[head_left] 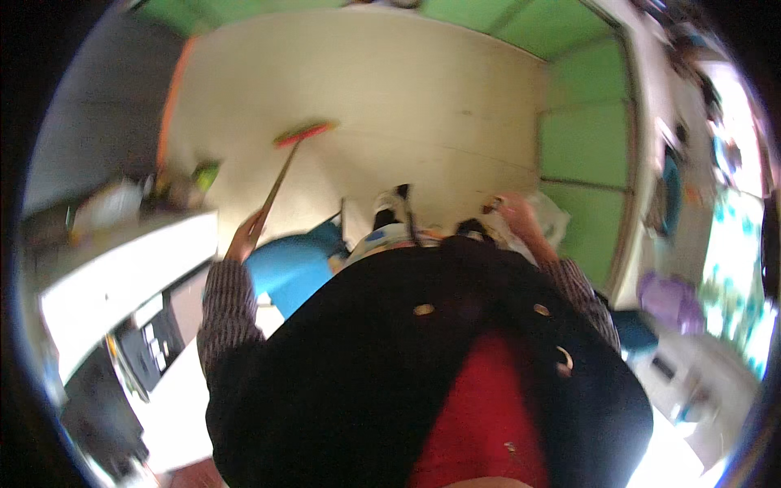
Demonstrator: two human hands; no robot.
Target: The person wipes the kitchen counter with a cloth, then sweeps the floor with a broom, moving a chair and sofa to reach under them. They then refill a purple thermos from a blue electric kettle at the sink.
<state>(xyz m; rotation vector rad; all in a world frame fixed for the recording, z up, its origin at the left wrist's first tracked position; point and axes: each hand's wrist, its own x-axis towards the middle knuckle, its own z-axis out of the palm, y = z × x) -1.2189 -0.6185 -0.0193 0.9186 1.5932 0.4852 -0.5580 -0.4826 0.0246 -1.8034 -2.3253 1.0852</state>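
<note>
My left hand (246, 235) grips the long handle (282, 177) of a broom. The handle slants away from me to the broom head (305, 133), a red block with greenish bristles that rests on the pale floor and is blurred. On the other side, my right hand (518, 213) has its fingers curled around the top of a translucent plastic bag (554, 219), which hangs beside and behind it. A small dark thing (491, 205) shows at the fingertips, too blurred to name. What the bag holds cannot be made out.
Green panels (583, 146) border the floor (396, 85) on the right. At left stand a dark grey panel with an orange edge (172, 104) and a white desk (134, 262). A blue chair (293, 262) is close by my left arm. My shoes (390, 204) are below.
</note>
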